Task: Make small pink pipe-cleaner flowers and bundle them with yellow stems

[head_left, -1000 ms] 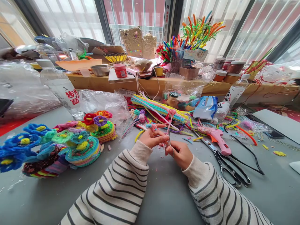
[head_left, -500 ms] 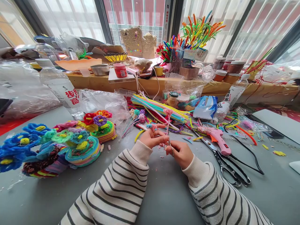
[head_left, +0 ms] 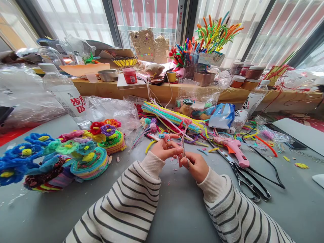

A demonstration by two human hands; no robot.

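Note:
In the middle of the head view, my left hand (head_left: 165, 148) pinches a pink pipe cleaner stem topped by a pink fuzzy flower (head_left: 187, 121). My right hand (head_left: 196, 166) is closed on small metal scissors (head_left: 184, 147), whose blades point up along the stem; their handles are mostly hidden by my fingers. Just beyond my left hand is a small blue fuzzy piece (head_left: 161, 136). A bundle of pastel pipe cleaners (head_left: 168, 116) lies behind both hands, with small fuzzy flowers on stems (head_left: 153, 125) to its left.
Pipe cleaner flowers and cakes (head_left: 88, 162) stand at the left. To the right lie a pink glue gun (head_left: 236, 152) with a black cord and large black-handled scissors (head_left: 240, 179). Water bottles (head_left: 67, 96), a blue packet (head_left: 222, 115) and a jar (head_left: 186, 107) stand farther back.
The pink flower top has tilted slightly to the right, with the scissors' tips shifting a little too. Both hands stay nearly in place.

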